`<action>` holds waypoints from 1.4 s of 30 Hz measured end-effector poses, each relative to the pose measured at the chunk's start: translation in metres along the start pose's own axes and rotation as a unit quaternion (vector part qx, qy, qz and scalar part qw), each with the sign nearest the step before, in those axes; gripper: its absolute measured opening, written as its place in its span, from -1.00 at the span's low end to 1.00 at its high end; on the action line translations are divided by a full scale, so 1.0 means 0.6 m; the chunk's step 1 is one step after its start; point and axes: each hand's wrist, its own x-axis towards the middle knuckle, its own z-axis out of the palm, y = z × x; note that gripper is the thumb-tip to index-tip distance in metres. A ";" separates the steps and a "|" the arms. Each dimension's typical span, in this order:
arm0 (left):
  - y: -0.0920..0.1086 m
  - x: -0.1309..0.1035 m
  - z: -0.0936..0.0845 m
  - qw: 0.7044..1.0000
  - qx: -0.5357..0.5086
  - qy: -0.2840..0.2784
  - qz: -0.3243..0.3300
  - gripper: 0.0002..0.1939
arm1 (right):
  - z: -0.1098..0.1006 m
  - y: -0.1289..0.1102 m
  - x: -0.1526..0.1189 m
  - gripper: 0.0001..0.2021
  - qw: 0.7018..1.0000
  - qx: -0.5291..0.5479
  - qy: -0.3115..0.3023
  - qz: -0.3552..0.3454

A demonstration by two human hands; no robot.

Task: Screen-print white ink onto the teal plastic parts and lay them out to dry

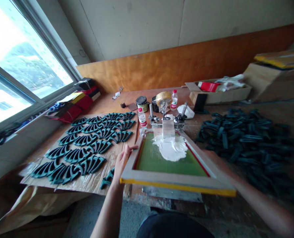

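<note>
meeting the rim of the grey-framed green mesh screen at centre, the left hand bends its fingers, hold unclear; the right hand is too hidden to tell. curved dark-green pieces rowed at left look done; the jumbled dark-green heap at right seems undone.

My left hand is at the frame, my right hand mostly hidden beside it. White paste lies on its green mesh. Rows of dark parts lie left, a heap right.
</note>
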 end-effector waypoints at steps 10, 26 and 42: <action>-0.258 0.014 -0.030 0.973 0.217 -0.042 -0.064 -0.22 | 0.032 -0.154 0.137 -0.69 0.983 -0.129 -0.051 -0.120; -0.265 0.017 -0.033 0.974 0.214 -0.054 -0.053 -0.36 | 0.063 -0.120 0.010 -0.81 0.932 -0.067 -0.023 -0.355; -0.064 -0.008 -0.020 0.997 0.080 0.010 -0.017 -0.34 | -0.050 -0.120 0.178 -0.53 0.985 -0.093 0.110 -0.097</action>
